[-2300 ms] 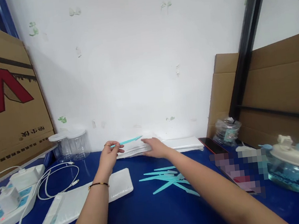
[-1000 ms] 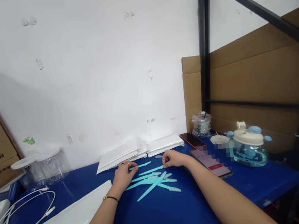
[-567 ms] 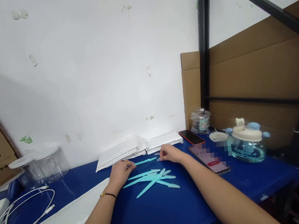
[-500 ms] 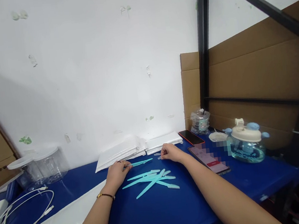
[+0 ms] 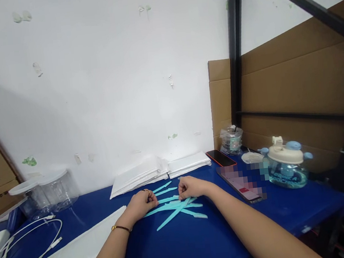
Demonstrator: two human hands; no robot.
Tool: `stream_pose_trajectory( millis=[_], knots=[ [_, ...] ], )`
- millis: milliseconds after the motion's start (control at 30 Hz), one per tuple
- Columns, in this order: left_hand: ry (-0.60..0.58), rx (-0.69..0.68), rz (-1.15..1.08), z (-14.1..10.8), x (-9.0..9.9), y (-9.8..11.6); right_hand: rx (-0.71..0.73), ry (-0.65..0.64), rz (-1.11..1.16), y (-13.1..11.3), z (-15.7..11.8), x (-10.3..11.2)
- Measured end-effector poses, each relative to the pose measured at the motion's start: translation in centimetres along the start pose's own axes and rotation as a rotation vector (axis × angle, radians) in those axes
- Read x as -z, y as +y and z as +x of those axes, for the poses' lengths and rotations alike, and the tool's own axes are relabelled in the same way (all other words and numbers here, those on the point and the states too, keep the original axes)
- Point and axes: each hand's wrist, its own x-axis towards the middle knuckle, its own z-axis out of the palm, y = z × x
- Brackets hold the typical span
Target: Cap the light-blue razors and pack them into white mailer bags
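Several turquoise eyebrow razors lie crossed in a loose pile on the blue tabletop. At the pile's upper edge, my left hand pinches one razor by its handle end. The fingertips of my right hand are closed at the same razor's blade end, where a small translucent cover may be; the fingers hide it. Just beyond, two more razors lie side by side, partly behind my left fingers. A translucent sliver shows above my right hand.
White packets lie along the wall. Left are a long white packet, a white cable and clear lidded containers. Right are two phones, a water bottle and a black metal post.
My left hand has let go of one razor at the back and moved down to another at the pile. My right hand has come down and left from the translucent slivers to this razor's tip.
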Motion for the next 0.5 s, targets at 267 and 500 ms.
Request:
stream_pose_trajectory(
  millis=[267,500],
  knots=[
    [0.207,0.131,0.028,0.2,0.7,-1.2,-0.093,0.242,-0.027,3.0,-0.3,2.8],
    [-0.002,-0.023,-0.094,-0.3,0.0,0.2,0.010,0.039,0.033,1.5,-0.8,2.1]
  ],
)
